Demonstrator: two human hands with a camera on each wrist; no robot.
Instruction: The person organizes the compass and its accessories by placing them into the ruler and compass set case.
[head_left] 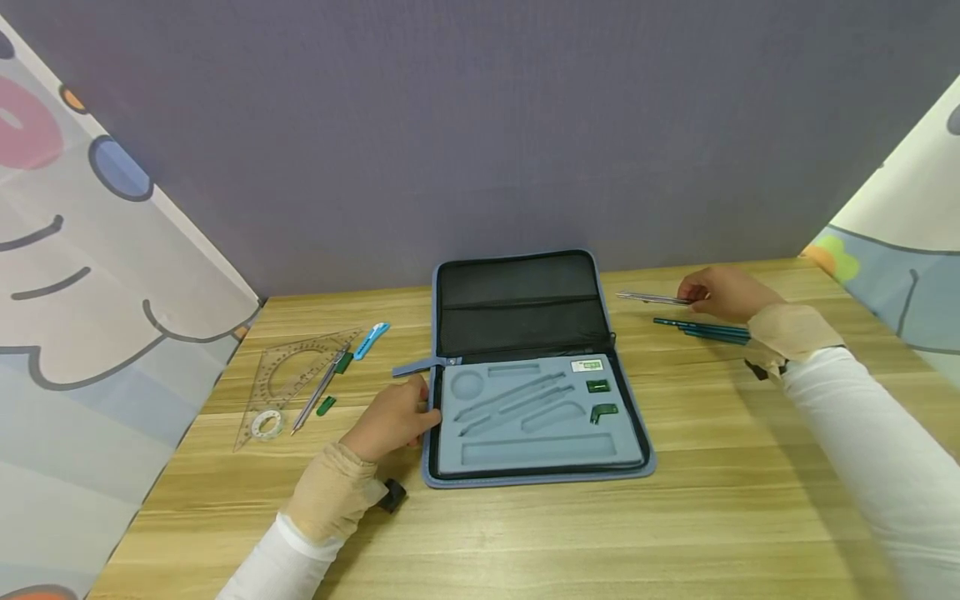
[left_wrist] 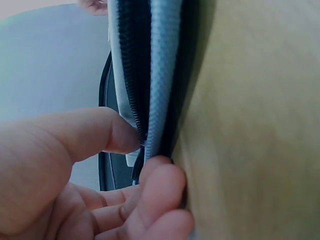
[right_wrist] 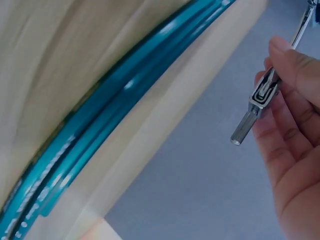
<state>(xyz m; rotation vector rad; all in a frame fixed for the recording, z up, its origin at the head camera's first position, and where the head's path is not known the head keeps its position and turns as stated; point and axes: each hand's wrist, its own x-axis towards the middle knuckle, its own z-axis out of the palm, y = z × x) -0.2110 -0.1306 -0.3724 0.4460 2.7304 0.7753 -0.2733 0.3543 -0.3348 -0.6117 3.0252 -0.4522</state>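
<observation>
A blue zip case [head_left: 540,481] lies unfolded on the table, its grey foam insert [head_left: 480,421] cut with shaped recesses. My left hand [head_left: 393,417] pinches the case's left edge; in the left wrist view the thumb and fingers meet at the zipped rim [left_wrist: 162,75]. Off to the right, my right hand [head_left: 731,293] holds a silver drawing compass [head_left: 652,297] just above the table. The right wrist view shows the compass's knurled handle [right_wrist: 244,127] sticking out of the fingers. Several teal pencils [head_left: 712,332] lie beneath that hand.
Left of the case lie a clear set square [head_left: 258,383], a white ring [head_left: 267,424], a silver pen-like tool [head_left: 315,396], two green pieces [head_left: 326,406] and a blue cutter [head_left: 371,341]. A white-and-green eraser [head_left: 587,365] and two green parts [head_left: 597,386] sit in the insert.
</observation>
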